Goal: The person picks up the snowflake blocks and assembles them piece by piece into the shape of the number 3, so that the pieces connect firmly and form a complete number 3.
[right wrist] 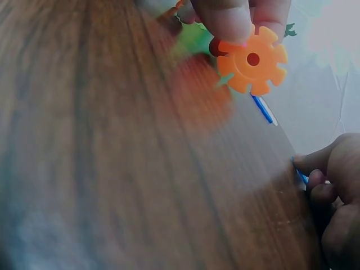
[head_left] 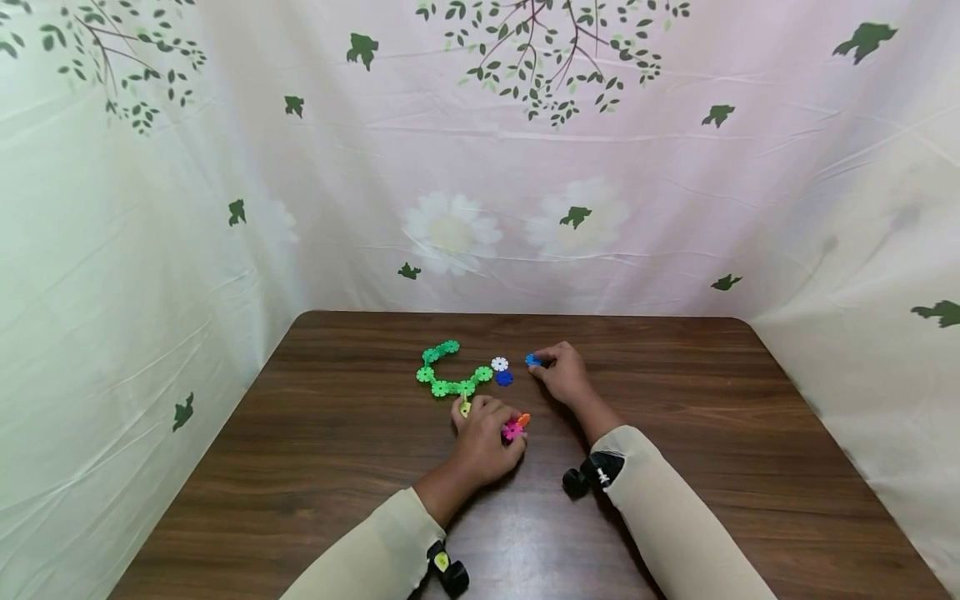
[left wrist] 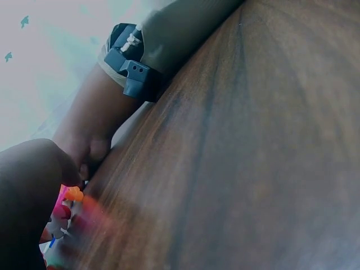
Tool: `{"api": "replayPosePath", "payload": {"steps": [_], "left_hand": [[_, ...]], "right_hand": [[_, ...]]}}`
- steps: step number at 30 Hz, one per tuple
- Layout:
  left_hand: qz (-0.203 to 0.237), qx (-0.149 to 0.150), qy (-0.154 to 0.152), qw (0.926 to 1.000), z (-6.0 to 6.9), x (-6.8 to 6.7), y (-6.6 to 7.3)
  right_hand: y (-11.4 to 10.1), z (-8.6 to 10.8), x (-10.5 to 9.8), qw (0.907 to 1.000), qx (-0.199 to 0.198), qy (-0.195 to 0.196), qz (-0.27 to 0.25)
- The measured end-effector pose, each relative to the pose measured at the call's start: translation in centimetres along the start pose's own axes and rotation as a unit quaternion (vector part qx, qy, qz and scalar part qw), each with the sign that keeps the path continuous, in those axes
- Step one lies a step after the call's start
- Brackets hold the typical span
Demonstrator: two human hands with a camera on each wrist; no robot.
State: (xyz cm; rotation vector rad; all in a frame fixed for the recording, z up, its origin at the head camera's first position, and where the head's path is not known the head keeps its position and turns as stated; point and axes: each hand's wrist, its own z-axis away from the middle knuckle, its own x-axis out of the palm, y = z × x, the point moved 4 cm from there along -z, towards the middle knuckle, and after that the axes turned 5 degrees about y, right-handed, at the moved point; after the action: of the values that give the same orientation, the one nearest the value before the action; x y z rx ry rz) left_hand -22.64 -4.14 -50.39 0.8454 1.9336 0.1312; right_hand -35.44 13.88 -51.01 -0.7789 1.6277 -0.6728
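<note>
My left hand [head_left: 483, 437] holds a pink notched plastic disc [head_left: 512, 430] joined to an orange notched disc [head_left: 524, 419], whose slotted rim and centre hole show in the right wrist view [right wrist: 253, 59]. Under that hand's fingers lies a yellow disc [head_left: 466, 409], partly hidden. It adjoins a curved chain of green interlocking discs [head_left: 441, 388]. Farther right, my right hand [head_left: 564, 375] pinches a light blue disc [head_left: 532, 360] between thumb and fingers. Between the chain and that hand, a white disc [head_left: 499, 364] and a dark blue disc [head_left: 505, 378] lie on the table.
The brown wooden table [head_left: 675, 400] has rounded far corners. Behind and beside it hangs a pale cloth [head_left: 495, 167] printed with leaves, birds and flowers. Both beige sleeves carry black wrist cameras, such as the right one [head_left: 576, 483], close to the tabletop.
</note>
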Motion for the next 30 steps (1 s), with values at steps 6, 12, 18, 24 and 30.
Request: {"api": "replayPosePath", "payload": {"steps": [6, 12, 18, 24, 30], "left_hand": [[0.004, -0.009, -0.005, 0.9999, -0.2, 0.0, 0.1], [0.004, -0.011, 0.0, 0.9999, -0.2, 0.0, 0.0], [0.006, -0.013, 0.008, 0.9999, -0.2, 0.1, -0.1], [0.008, -0.004, 0.027, 0.9996, -0.3, 0.1, 0.0], [0.01, -0.013, 0.014, 0.9998, -0.2, 0.1, 0.0]], "right_hand": [[-0.1, -0.1, 0.0, 0.9998, 0.002, 0.004, 0.021], [-0.1, -0.1, 0.1, 0.9995, 0.007, 0.006, 0.031], [0.1, 0.0, -0.1, 0.9996, 0.008, 0.016, -0.02], [0.7, 0.4, -0.2, 0.9947, 0.011, -0.002, -0.102], [1.1, 1.0, -0.4, 0.9911, 0.006, -0.03, -0.13]]}}
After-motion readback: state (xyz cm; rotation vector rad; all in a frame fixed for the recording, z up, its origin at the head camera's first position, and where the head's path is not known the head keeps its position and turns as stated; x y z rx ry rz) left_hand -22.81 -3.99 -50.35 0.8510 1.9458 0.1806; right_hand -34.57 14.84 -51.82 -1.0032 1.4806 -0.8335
